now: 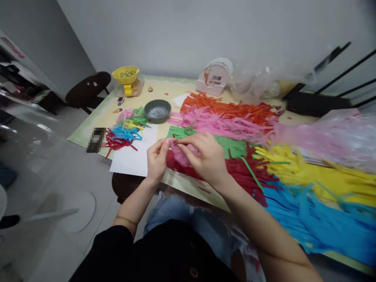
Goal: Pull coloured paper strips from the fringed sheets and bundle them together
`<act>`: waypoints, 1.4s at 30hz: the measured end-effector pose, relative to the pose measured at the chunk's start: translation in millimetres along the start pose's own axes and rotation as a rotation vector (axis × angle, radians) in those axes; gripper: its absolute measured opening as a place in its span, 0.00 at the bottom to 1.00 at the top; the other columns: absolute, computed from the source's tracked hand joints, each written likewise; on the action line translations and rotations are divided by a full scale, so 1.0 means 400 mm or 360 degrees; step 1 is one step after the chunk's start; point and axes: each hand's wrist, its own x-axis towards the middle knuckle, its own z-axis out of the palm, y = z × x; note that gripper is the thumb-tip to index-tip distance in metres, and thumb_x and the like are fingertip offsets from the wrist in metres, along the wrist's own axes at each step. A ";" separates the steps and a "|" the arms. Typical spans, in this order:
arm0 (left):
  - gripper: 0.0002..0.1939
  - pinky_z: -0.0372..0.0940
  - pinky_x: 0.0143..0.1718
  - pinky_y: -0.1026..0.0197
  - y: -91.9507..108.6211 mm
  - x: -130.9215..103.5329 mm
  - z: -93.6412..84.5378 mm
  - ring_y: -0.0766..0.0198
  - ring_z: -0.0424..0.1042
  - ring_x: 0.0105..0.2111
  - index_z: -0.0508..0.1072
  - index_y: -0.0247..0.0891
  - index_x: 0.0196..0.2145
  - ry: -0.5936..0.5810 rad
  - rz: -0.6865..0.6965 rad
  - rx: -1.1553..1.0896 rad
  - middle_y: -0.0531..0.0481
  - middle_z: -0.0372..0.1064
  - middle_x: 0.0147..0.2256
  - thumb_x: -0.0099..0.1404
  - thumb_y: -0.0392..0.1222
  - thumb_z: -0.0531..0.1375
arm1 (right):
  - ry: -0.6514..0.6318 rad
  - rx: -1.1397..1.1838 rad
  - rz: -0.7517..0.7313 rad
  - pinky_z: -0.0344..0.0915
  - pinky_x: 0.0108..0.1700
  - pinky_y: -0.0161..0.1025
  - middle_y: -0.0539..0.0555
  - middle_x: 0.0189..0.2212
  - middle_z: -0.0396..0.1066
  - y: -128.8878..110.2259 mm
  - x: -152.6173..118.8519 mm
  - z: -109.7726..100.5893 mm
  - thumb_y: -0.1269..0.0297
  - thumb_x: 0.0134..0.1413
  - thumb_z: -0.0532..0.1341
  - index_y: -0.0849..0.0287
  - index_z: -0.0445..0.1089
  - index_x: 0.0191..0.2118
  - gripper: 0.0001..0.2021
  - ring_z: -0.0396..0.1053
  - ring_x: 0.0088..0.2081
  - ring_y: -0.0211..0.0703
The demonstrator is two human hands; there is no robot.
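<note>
Over the front of the table, my left hand (156,159) and my right hand (208,158) pinch a soft pink strip (179,155) between thumbs and fingers. Both hands are closed on it, fingertips close together; part of the strip is hidden behind the right fingers. Directly below lie dark red strips (242,172), with green strips (235,145) just behind. Farther back are pink strips (223,122) and orange-red strips (232,109). To the left, a white paper sheet (129,160) lies partly under a small pile of short coloured strips (125,131).
A dark bowl (158,111) with shiny contents stands behind my hands. Yellow strips (320,172) and blue strips (317,211) spread to the right. At the back are a yellow scale (126,76), a pink-and-white holder (214,78), clear plastic bags (255,84) and a black rack (317,103).
</note>
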 end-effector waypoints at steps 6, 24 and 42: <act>0.27 0.64 0.32 0.63 0.065 0.025 -0.088 0.67 0.66 0.23 0.69 0.38 0.26 -0.0605 -0.0259 0.0210 0.53 0.67 0.21 0.71 0.64 0.61 | -0.0419 0.0363 -0.0123 0.72 0.39 0.37 0.54 0.34 0.79 0.017 0.047 0.004 0.66 0.67 0.65 0.57 0.81 0.45 0.06 0.76 0.35 0.41; 0.28 0.43 0.22 0.67 -0.132 0.262 -0.178 0.75 0.50 0.18 0.74 0.33 0.30 -0.0246 -0.0583 -0.0073 0.61 0.51 0.17 0.56 0.65 0.73 | -0.1028 0.0325 0.0146 0.70 0.43 0.36 0.57 0.37 0.83 0.298 0.293 0.244 0.62 0.68 0.61 0.61 0.81 0.41 0.11 0.78 0.38 0.43; 0.22 0.54 0.19 0.69 -0.138 0.283 -0.178 0.76 0.58 0.17 0.79 0.34 0.32 0.0272 -0.0371 -0.0051 0.55 0.72 0.22 0.51 0.55 0.77 | -0.1374 -0.0913 0.0469 0.59 0.63 0.57 0.79 0.52 0.77 0.495 0.469 0.477 0.78 0.60 0.56 0.75 0.79 0.50 0.18 0.74 0.57 0.66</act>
